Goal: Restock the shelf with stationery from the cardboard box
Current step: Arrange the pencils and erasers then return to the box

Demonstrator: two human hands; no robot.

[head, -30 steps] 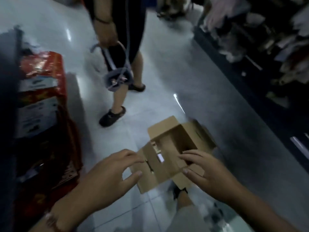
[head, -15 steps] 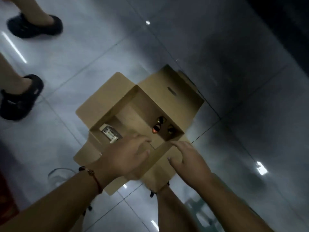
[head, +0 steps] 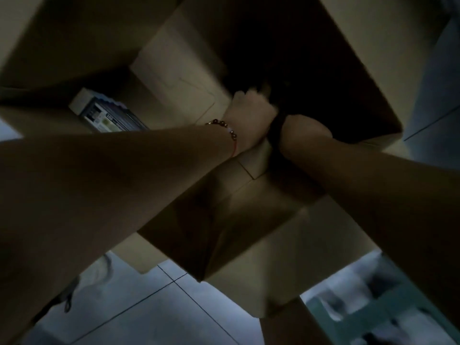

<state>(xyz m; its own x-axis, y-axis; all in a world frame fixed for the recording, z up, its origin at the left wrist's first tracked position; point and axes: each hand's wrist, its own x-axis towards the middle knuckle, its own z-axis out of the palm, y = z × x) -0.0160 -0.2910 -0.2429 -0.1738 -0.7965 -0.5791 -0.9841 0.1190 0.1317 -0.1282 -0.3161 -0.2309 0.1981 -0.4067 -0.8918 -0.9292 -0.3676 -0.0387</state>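
Observation:
The open cardboard box (head: 249,215) fills most of the head view, seen from very close. A white and blue stationery pack (head: 107,115) lies in its left inner corner. My left hand (head: 249,113), with a bead bracelet at the wrist, reaches down into the dark right part of the box, knuckles up and fingers curled out of sight. My right hand (head: 303,133) is right beside it, also inside the box. A dark shape sits between the two hands. The fingers of both hands and whatever they touch are lost in shadow.
Grey tiled floor (head: 154,305) shows below the box. A box flap (head: 62,33) stands up at the upper left. My leg (head: 293,324) is under the box's near corner. Blurred pale and green shapes (head: 373,307) lie at the lower right.
The view has dropped very close to the box. Both hands have gone from the near rim down into the box's dark right corner.

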